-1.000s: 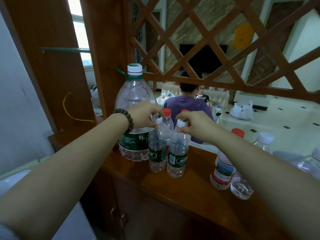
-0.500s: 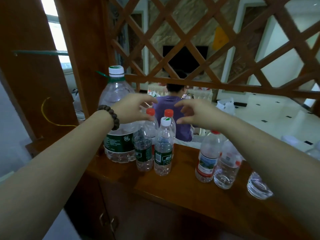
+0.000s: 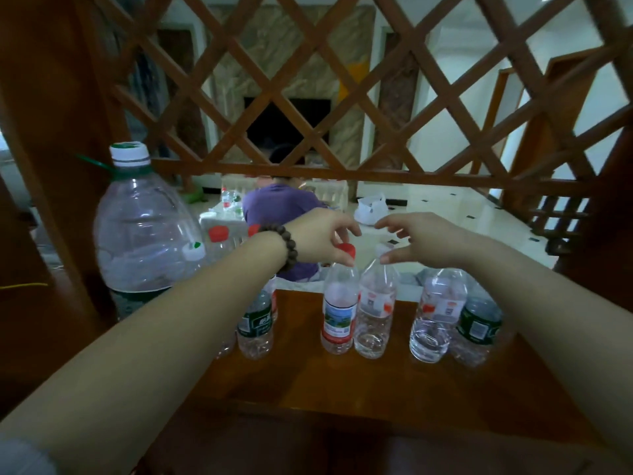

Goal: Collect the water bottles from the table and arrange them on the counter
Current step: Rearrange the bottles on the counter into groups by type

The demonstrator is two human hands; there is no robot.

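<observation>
A red-capped bottle (image 3: pixel 338 308) with a red label and a white-capped bottle (image 3: pixel 375 315) stand side by side on the wooden counter (image 3: pixel 376 385). My left hand (image 3: pixel 320 240), a bead bracelet on its wrist, pinches the red cap from above. My right hand (image 3: pixel 423 240) curves over the white cap, thumb at the neck and fingers still apart from it. To the right stand a clear bottle (image 3: pixel 438 313) and a green-label bottle (image 3: pixel 478 325). At the left, partly behind my left forearm, are another green-label bottle (image 3: pixel 255 322) and two red-capped ones (image 3: pixel 218 234).
A large 6 L jug (image 3: pixel 147 228) stands at the counter's left end. A wooden lattice screen (image 3: pixel 308 97) rises right behind the bottles. Beyond it a person in a purple shirt (image 3: pixel 277 207) sits on the floor, with a white bag (image 3: pixel 371 209) nearby.
Both hands left the green-label bottles by the jug and moved right to the red-capped and white-capped pair. The view has swung right and down.
</observation>
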